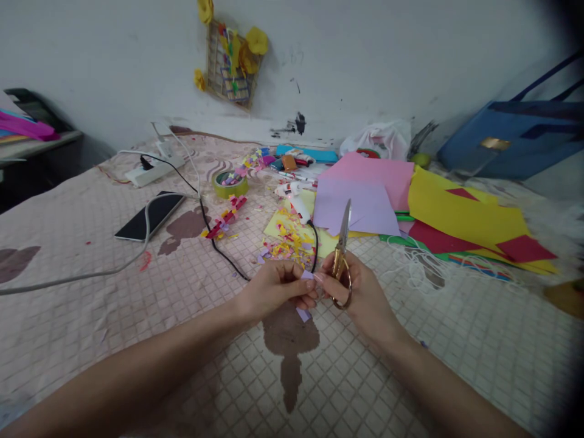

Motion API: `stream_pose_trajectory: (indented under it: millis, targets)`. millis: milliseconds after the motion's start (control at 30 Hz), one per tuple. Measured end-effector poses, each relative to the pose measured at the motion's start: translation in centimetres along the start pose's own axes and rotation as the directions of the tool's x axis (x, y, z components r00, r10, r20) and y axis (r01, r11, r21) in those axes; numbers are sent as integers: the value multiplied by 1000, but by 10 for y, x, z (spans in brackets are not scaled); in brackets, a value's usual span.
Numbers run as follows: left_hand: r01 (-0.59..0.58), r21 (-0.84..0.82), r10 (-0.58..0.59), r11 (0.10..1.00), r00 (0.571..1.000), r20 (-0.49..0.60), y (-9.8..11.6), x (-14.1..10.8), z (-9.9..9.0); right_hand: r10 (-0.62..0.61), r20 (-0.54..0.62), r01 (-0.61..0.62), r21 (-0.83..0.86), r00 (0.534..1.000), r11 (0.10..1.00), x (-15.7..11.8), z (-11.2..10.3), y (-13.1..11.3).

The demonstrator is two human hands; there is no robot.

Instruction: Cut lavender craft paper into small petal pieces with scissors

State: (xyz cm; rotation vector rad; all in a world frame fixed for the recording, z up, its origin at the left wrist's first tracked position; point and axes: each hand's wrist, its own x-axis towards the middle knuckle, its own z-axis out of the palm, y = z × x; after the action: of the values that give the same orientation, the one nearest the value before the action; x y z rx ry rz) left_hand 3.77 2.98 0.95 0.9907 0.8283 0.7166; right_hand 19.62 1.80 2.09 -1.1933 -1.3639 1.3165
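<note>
Between the fingertips of my left hand (285, 285) is a small lilac paper piece (308, 275). My right hand (358, 283) has gold-handled scissors (340, 258) in its grip, blades pointing up and away, and its thumb and fingertip meet the paper's right edge. Another lilac scrap (303, 314) shows just below my left fingers. Beyond my hands lies a heap of yellow, pink and lilac paper bits (292, 240) on a pale yellow sheet (270, 226). A white glue gun (295, 201) rests beside the heap, its black cord running toward my hands.
Lilac paper (353, 204), pink paper (387, 179) and yellow paper (465, 216) lie stacked at right, near white string (422, 267). Left of centre are a tape roll (230, 184), a red strip with paper flowers (227, 217), a phone (149, 216) and a power strip (152, 172). Cords cross the cloth.
</note>
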Motion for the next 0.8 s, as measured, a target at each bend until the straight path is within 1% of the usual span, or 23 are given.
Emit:
stream_pose_trajectory:
  millis: [67, 167, 233, 300, 433, 667, 800]
  targets:
    - [-5, -3, 5, 1000, 1000, 2, 1, 0, 0, -14, -5, 14, 1, 1000, 1000, 0, 0, 0]
    - [18, 13, -18, 1000, 1000, 19, 3, 0, -1, -49, -21, 49, -11, 999, 999, 0, -2, 2]
    - [30, 26, -30, 999, 1000, 10, 5, 0, -1, -58, -37, 57, -26, 998, 998, 1, -3, 4]
    - [22, 28, -22, 999, 1000, -12, 6, -1, -2, -47, -37, 46, -30, 998, 998, 1, -4, 5]
    - [3, 21, -2, 1000, 999, -34, 7, -2, -3, 0, -6, 0, 17, 1000, 1000, 0, -4, 5]
    - [23, 66, -20, 998, 999, -45, 8, -1, -3, 56, 34, -58, 42, 998, 997, 3, -3, 2]
    - [24, 109, -21, 994, 999, -30, 5, 1, -3, 18, 16, -18, 14, 1000, 1000, 4, -2, 3]
